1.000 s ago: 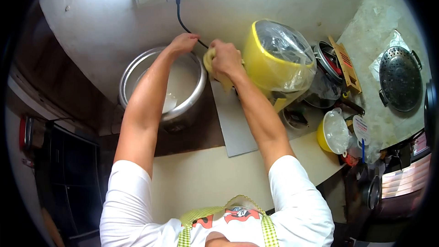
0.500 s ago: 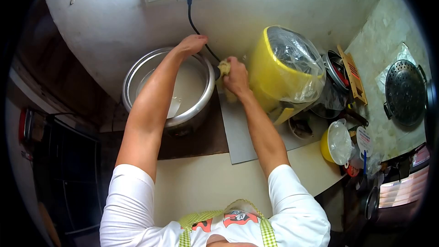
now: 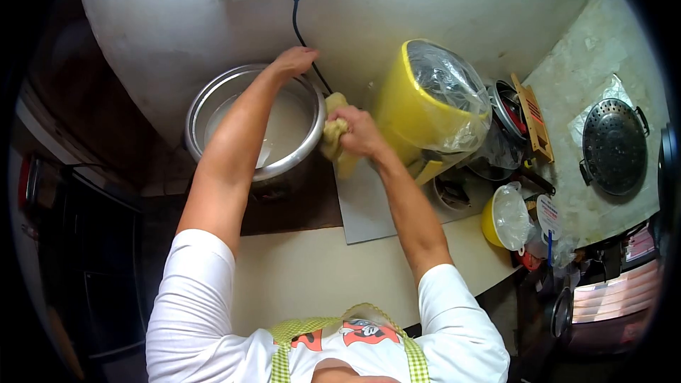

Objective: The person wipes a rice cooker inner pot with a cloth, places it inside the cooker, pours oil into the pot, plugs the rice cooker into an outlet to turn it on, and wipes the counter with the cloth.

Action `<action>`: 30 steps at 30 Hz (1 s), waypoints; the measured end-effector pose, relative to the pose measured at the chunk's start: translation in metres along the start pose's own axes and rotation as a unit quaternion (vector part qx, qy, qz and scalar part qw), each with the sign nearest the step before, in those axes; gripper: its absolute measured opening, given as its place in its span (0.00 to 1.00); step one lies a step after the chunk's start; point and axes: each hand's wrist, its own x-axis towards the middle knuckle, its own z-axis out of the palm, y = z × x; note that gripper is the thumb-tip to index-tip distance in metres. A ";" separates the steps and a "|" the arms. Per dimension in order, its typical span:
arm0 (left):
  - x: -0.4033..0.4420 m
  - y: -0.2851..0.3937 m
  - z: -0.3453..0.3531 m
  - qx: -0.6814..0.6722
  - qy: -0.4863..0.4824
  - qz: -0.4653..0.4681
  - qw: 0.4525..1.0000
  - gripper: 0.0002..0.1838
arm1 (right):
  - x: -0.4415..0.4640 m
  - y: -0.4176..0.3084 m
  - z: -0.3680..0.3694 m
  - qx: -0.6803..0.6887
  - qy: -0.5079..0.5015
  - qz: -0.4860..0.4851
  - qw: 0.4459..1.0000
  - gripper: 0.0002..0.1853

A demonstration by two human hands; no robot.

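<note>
My left hand reaches past the far right rim of a large metal electric cooker, close to a black power cord. Its fingers look curled together, but what they hold, if anything, is hidden. In my right hand a crumpled yellowish cloth is gripped, pressed near or against the cooker's right outer side. Cloudy whitish liquid shows inside the pot, with a pale utensil partly visible behind my left forearm.
A yellow appliance under clear plastic stands right of my right hand. Farther right are a yellow container with a plastic bag, stacked pans and a black perforated pan. A grey mat lies on the counter.
My right hand has moved with the cloth toward me and slightly left, down along the cooker's side. My left hand stays at the far rim. The whole view has shifted slightly.
</note>
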 end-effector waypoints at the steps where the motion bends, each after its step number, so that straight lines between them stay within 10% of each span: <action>1: 0.004 -0.004 0.001 -0.021 -0.015 0.004 1.000 0.26 | -0.015 0.004 0.013 -0.002 -0.029 -0.004 1.000 0.13; 5: -0.010 0.003 -0.004 0.017 -0.008 -0.006 1.000 0.26 | -0.067 -0.009 0.033 0.031 -0.162 0.017 0.986 0.14; 7: -0.016 -0.004 -0.002 -0.009 -0.005 0.011 1.000 0.26 | -0.052 -0.002 0.023 0.029 0.038 0.087 0.995 0.15; 9: -0.032 0.000 -0.002 -0.027 -0.014 0.015 0.999 0.26 | -0.006 0.014 0.003 -0.013 0.174 -0.054 0.983 0.17; 15: -0.048 0.013 -0.001 -0.026 0.003 0.055 0.998 0.27 | 0.071 -0.012 -0.009 -0.253 -0.070 -0.091 0.961 0.15; 22: -0.044 0.008 0.002 -0.040 0.002 0.036 0.999 0.28 | -0.016 -0.035 0.002 -0.130 0.048 -0.213 0.967 0.17; 24: -0.043 0.004 -0.001 -0.005 0.012 0.030 0.999 0.27 | -0.089 -0.061 0.012 -0.061 -0.142 -0.228 0.961 0.17; 26: -0.055 0.006 -0.005 0.036 0.018 0.022 0.999 0.26 | -0.125 -0.081 0.016 -0.045 -0.264 -0.062 0.961 0.20; 30: -0.159 0.036 -0.043 0.078 0.017 0.194 0.978 0.21 | -0.152 -0.088 0.041 0.046 -0.180 0.010 0.983 0.23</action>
